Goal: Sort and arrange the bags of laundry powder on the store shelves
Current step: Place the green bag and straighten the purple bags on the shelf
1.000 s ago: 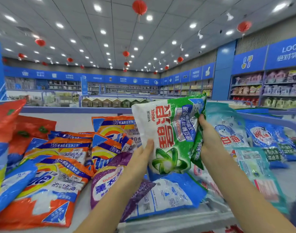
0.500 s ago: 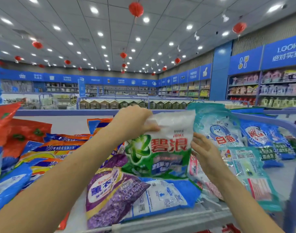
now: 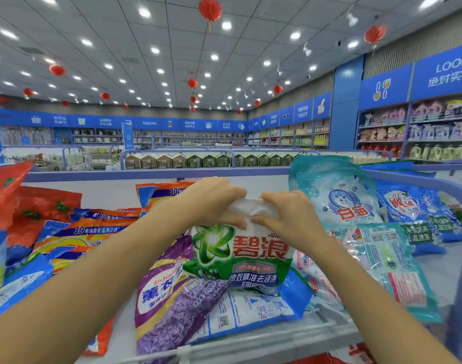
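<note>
Your green bag [image 3: 240,258] stands label toward you at the middle of the shelf [image 3: 106,193], near its front edge. Its lower end rests on a purple bag [image 3: 166,298] and a blue bag [image 3: 250,308], both lying flat along that edge.

Both your hands hold the green bag by its crumpled white top. Your left hand [image 3: 214,203] curls over the top's left part, and your right hand [image 3: 290,219] pinches the right part, with the two hands close together.

Just right of the green bag a teal bag [image 3: 337,198] with a cat face leans upright, and a flat teal bag [image 3: 392,264] lies in front of it. Dark blue bags [image 3: 408,206] sit toward the shelf's right edge. To the left, orange bags [image 3: 93,227] lie heaped, with red bags [image 3: 40,203] toward the left edge. Beyond the shelf, red lanterns [image 3: 210,9] hang under a lit ceiling.
</note>
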